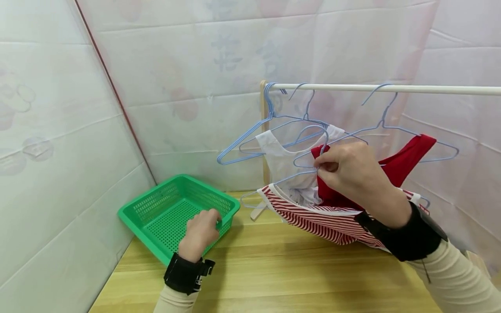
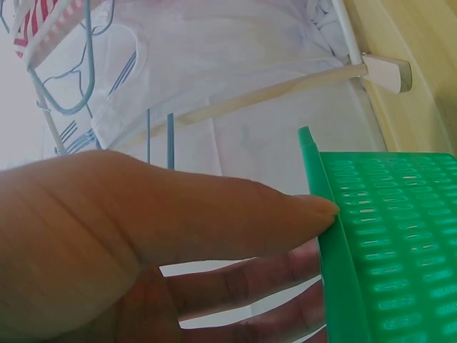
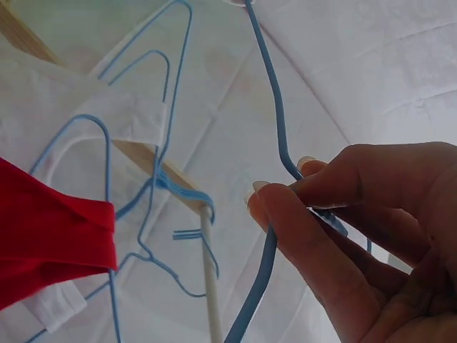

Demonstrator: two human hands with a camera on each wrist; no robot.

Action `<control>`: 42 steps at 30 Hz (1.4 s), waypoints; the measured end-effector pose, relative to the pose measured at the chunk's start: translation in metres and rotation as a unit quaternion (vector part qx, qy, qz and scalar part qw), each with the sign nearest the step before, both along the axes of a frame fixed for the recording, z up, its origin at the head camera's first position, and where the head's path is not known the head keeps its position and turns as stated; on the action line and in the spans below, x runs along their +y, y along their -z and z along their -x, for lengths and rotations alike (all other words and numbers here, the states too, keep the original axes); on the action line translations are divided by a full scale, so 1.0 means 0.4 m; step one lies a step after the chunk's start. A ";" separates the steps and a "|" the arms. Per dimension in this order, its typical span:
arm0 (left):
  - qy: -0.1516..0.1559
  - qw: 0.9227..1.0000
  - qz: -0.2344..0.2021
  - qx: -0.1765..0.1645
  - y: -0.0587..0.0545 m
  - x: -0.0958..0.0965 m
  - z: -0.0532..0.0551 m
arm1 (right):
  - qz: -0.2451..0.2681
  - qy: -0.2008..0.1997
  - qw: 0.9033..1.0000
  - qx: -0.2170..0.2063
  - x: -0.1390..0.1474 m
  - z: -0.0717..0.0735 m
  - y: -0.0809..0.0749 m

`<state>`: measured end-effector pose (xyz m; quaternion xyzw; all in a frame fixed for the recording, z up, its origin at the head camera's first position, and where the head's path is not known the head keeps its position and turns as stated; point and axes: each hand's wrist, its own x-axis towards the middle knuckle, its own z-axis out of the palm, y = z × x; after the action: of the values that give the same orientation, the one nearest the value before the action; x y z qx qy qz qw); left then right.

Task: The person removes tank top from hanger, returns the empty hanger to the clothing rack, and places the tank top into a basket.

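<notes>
My right hand (image 1: 348, 171) pinches the neck of a blue wire hanger (image 3: 264, 268) between thumb and fingers. From that hanger hangs a red-and-white striped garment (image 1: 313, 221), its front drooping above the table. Just behind it, a red garment (image 1: 407, 161) hangs by its straps on another blue hanger on the rod. A white garment (image 1: 282, 161) hangs further left. At the lower left, my left hand (image 1: 199, 232) grips the right rim of a green plastic basket (image 2: 393, 236), thumb on one side and fingers on the other. No contents show inside the basket.
A white rod (image 1: 438, 88) runs across the right side on a wooden post (image 1: 264, 130) with a foot (image 1: 257, 213) on the wooden table (image 1: 266, 269). Several bare blue hangers (image 1: 242, 143) bunch at its left end. Pale sheeting (image 1: 195, 87) encloses the table behind and at the sides.
</notes>
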<state>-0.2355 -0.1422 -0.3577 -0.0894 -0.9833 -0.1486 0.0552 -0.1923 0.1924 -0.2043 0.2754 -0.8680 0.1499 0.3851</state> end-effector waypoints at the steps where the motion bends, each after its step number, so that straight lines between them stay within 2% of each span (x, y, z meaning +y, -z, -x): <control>1: 0.001 1.000 0.002 0.000 0.000 0.000 0.000 | 0.001 -0.003 1.000 -0.002 0.001 0.001 0.006; 4: 0.002 1.000 0.003 -0.002 -0.001 0.002 0.000 | -0.002 -0.013 1.000 -0.006 0.001 0.004 0.021; 11: 0.000 1.000 0.009 -0.001 -0.003 0.000 0.000 | 0.004 -0.005 0.998 -0.059 0.000 0.001 0.043; 25: 0.004 1.000 0.006 0.000 -0.004 0.003 0.000 | 0.010 -0.011 0.997 -0.076 0.012 0.011 0.089; 42: -0.001 1.000 0.004 0.002 -0.003 0.001 0.008 | 0.017 -0.015 0.993 -0.113 0.011 0.006 0.103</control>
<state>-0.2386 -0.1419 -0.3564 -0.0893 -0.9838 -0.1446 0.0567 -0.1947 0.1967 -0.2456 0.2635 -0.8990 0.2004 0.2868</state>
